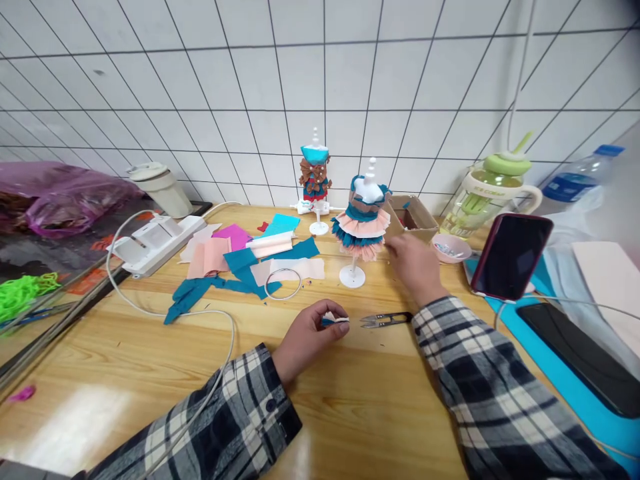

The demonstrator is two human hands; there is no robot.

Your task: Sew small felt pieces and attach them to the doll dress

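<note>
Dress form [360, 230] in ruffled teal and peach, between two bare hands

The dress form stands upright on a wooden table [375, 400]. In front and to its left, the left hand [307, 337] pinches a small teal-and-pale scrap [330, 321] between thumb and fingers. Just to its right, the right hand [417, 267] has its fingers curled in beside the skirt; whether they hold anything, I cannot tell. Thread snips [385, 321] lie in front of it. To its left are a metal ring [301, 285] and crepe pieces [209, 258]; behind it, leftward, stands a second mannequin [315, 177].
</note>
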